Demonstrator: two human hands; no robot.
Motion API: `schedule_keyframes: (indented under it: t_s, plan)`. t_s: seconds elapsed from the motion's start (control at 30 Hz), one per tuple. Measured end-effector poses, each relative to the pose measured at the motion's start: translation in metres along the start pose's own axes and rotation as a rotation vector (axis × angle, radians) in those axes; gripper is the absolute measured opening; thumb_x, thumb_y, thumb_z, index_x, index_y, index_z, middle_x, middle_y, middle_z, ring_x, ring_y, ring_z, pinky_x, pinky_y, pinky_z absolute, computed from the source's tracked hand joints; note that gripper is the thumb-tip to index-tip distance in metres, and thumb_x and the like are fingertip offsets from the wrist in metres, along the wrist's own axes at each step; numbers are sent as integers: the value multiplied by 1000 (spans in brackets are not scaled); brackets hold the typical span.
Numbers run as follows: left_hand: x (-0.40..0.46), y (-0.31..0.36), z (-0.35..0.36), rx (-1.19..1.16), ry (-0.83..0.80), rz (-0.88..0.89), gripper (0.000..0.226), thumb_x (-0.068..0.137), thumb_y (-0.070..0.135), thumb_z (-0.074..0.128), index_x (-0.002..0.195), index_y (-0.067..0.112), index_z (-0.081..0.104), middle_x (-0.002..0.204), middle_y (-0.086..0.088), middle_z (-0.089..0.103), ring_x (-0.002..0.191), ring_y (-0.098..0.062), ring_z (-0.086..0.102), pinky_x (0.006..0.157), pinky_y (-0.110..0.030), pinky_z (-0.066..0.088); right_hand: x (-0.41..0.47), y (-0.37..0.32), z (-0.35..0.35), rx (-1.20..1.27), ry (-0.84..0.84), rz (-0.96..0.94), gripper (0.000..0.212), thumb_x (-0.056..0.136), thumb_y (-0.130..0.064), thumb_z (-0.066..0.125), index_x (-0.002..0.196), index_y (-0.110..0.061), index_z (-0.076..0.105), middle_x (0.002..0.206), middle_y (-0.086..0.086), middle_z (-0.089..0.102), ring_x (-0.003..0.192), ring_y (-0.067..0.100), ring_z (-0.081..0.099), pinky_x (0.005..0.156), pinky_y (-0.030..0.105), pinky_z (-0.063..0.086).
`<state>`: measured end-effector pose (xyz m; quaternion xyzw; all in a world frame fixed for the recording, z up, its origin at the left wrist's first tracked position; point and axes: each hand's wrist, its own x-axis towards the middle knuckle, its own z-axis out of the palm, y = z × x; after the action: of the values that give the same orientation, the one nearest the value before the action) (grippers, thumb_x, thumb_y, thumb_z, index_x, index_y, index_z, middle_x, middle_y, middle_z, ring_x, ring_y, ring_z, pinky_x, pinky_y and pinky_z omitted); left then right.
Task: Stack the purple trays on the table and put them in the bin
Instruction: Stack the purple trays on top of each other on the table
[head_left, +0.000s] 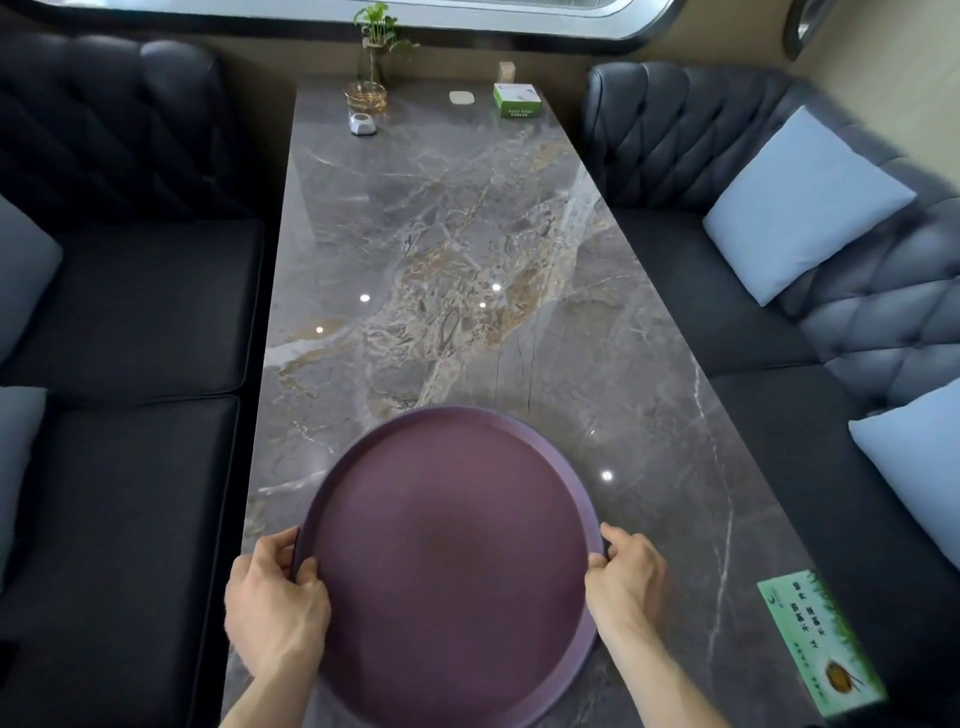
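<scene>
A large round purple tray is over the near end of the grey marble table. My left hand grips its left rim, thumb on top. On the opposite side my right hand holds the right rim the same way. The tray's far edge looks tilted slightly up. I cannot tell whether more than one tray is stacked here. No bin is in view.
At the table's far end stand a potted plant in a glass vase, a glass ashtray, a small white device and a green box. A green card lies near right. Dark sofas with pale cushions flank the table.
</scene>
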<state>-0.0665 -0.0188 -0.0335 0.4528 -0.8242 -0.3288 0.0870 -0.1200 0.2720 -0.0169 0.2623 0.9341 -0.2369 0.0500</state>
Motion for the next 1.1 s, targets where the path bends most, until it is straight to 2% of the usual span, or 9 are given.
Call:
schedule_keyframes:
  t_s: [0.3, 0.6, 0.73, 0.83, 0.9, 0.97, 1.1]
  plan:
    - [-1, 0, -5, -22, -15, 10, 30, 79, 12, 71, 107, 22, 69, 99, -2, 64, 86, -28, 66, 84, -45, 48, -2, 0, -3, -30, -11, -10, 40, 90, -11, 65, 127, -23, 67, 106, 0, 67, 96, 27, 67, 75, 37, 54]
    - [6, 3, -8, 6, -96, -15, 30, 77, 13, 71, 104, 25, 66, 101, -2, 71, 95, -30, 65, 83, -43, 48, 1, -1, -5, -54, -37, 0, 39, 90, -11, 65, 128, -22, 66, 109, 2, 68, 100, 26, 65, 79, 37, 53]
    - [6, 2, -7, -8, -109, -34, 30, 80, 11, 68, 105, 25, 62, 106, -5, 66, 87, -26, 58, 82, -43, 45, 1, 1, -5, -18, -60, 30, 38, 91, -12, 64, 128, -23, 66, 108, 1, 68, 97, 26, 65, 73, 32, 47]
    - [3, 0, -4, -29, -139, -64, 31, 83, 11, 64, 112, 21, 59, 111, -9, 65, 93, -32, 60, 84, -44, 44, -2, 5, -4, 75, -105, 84, 35, 93, -15, 61, 125, -28, 62, 112, 4, 70, 102, 28, 65, 82, 38, 53]
    - [3, -1, -3, 2, -185, -98, 32, 86, 17, 62, 119, 16, 58, 114, -14, 68, 104, -38, 62, 86, -45, 46, -5, 7, -2, 153, -143, 124, 35, 96, -21, 57, 130, -29, 57, 118, 7, 69, 109, 30, 64, 90, 42, 52]
    - [5, 2, -6, 21, -238, -155, 35, 89, 24, 61, 122, 11, 58, 115, -16, 69, 109, -40, 61, 88, -44, 44, -7, 7, -2, 247, -176, 182, 37, 97, -31, 57, 133, -25, 55, 120, 7, 69, 110, 30, 63, 92, 42, 50]
    - [5, 13, -16, -40, -304, -262, 33, 86, 31, 66, 112, 12, 63, 93, -6, 65, 89, -31, 57, 79, -37, 42, -5, 3, -9, 323, -228, 220, 49, 90, -40, 67, 129, -12, 58, 125, 11, 65, 114, 33, 61, 94, 40, 48]
